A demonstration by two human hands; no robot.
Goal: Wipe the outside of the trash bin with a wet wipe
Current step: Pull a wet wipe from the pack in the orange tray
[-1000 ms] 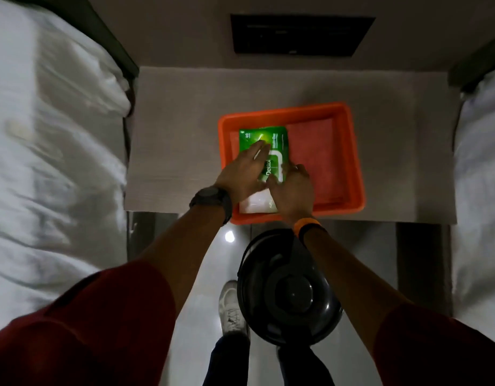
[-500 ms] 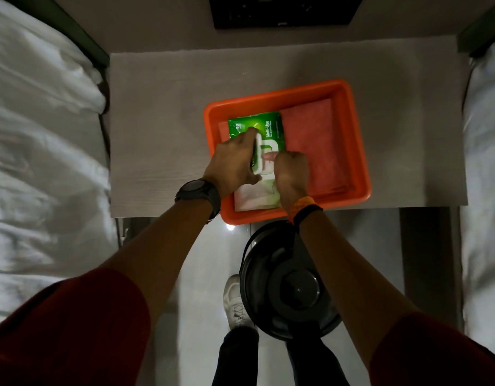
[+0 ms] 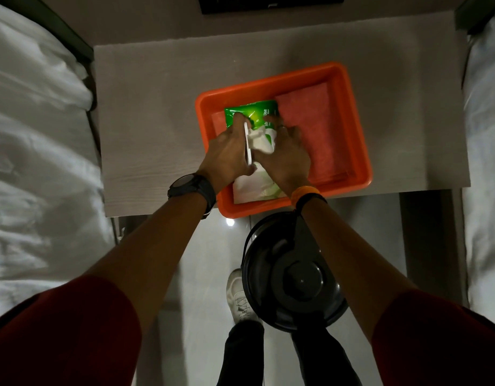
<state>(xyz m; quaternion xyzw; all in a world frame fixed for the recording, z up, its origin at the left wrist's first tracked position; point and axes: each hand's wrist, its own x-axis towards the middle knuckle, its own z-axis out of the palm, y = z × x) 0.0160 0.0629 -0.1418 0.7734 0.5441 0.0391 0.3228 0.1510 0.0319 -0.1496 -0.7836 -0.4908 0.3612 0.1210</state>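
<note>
A green and white pack of wet wipes point(image 3: 253, 117) lies in the left half of an orange tray point(image 3: 349, 112) on the bedside table point(image 3: 151, 129). My left hand point(image 3: 226, 154) presses on the pack and holds its white flap lifted. My right hand point(image 3: 286, 154) pinches a white wet wipe point(image 3: 264, 140) that sticks out of the pack's opening. The black round trash bin point(image 3: 293, 277) with its lid on stands on the floor below the table's front edge, under my right forearm.
A pink cloth point(image 3: 313, 126) lies folded in the tray's right half. White bedding point(image 3: 37, 151) flanks the table on the left, and more bedding point(image 3: 486, 151) rises on the right. My white shoe point(image 3: 239, 296) stands on the glossy floor beside the bin.
The pack's flap has been lifted and a white wipe now bunches out between my hands. The view shifted, so the tray sits further right and lower.
</note>
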